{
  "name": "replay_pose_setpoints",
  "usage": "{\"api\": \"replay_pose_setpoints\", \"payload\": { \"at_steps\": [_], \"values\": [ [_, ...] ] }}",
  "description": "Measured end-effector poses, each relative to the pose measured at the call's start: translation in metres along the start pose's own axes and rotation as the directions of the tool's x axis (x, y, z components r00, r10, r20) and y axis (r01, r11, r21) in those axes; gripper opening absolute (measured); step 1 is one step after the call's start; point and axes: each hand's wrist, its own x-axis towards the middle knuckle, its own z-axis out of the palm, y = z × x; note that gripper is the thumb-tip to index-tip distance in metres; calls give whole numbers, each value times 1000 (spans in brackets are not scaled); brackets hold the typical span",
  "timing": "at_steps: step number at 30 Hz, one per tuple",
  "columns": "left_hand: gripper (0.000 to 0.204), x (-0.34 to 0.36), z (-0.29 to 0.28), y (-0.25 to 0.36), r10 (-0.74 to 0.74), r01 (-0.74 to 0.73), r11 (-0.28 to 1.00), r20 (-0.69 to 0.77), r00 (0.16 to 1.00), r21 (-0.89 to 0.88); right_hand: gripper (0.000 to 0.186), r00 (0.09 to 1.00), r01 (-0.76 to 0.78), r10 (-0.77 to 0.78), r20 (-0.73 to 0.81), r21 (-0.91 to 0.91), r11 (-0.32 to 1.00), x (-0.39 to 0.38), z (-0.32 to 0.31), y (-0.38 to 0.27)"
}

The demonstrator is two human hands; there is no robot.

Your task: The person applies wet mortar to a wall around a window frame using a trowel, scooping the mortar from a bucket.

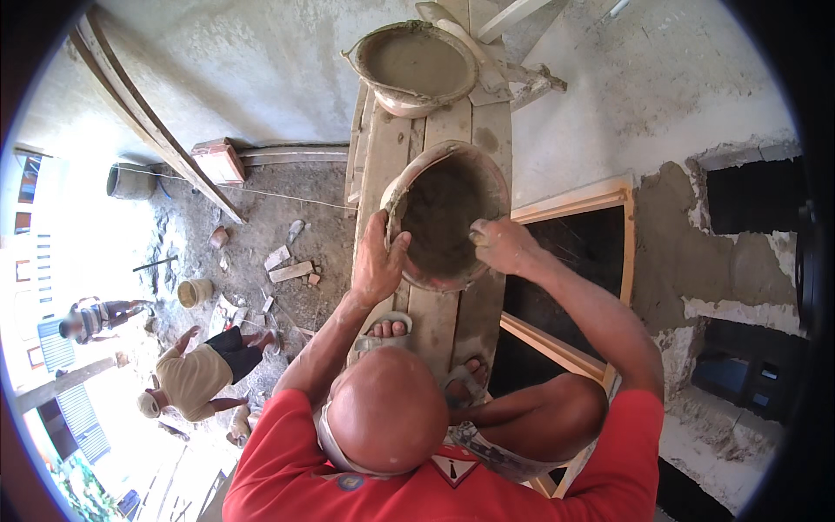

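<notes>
A round mortar bucket [444,278] sits on the wooden plank platform [391,148], with wet grey mix darkening its inside. My left hand [383,261] grips its left rim, thumb near the inner edge. My right hand [500,246] is at the right side of the bucket, fingers curled inward and grey at the tips; what they hold, if anything, is hidden. Farther ahead on the planks stands a second bucket [417,61] filled with grey mortar. My sandalled feet [385,327] rest on the boards just behind the nearer bucket.
Wooden window frames [626,244] lie right, beside a patched wall [670,226]. Long boards [156,130] lean at upper left. Two other people [200,374] [96,317] are on the rubble-strewn ground [278,217] at left, near a pale bucket [195,293].
</notes>
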Motion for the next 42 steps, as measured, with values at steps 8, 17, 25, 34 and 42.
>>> {"api": "replay_pose_setpoints", "payload": {
  "at_steps": [8,17,25,34,42],
  "values": [
    [42,0,-18,-20,89,-84,991,-46,995,100,33,958,172,-122,-259,182,968,-29,49,27],
    [70,11,-21,-72,184,-141,941,-115,976,309,37,945,112,3,-326,334,936,-89,17,39],
    [48,18,-31,-37,120,-119,991,-19,993,57,49,902,-288,377,-210,356,889,-268,-107,14],
    [59,15,-46,-53,21,-21,1000,-9,1000,-6,43,702,-614,709,-68,447,651,-370,-186,-39],
    [42,7,-36,-66,63,-63,998,0,998,-25,33,213,-697,796,-566,483,530,-448,-227,35]
  ]
}}
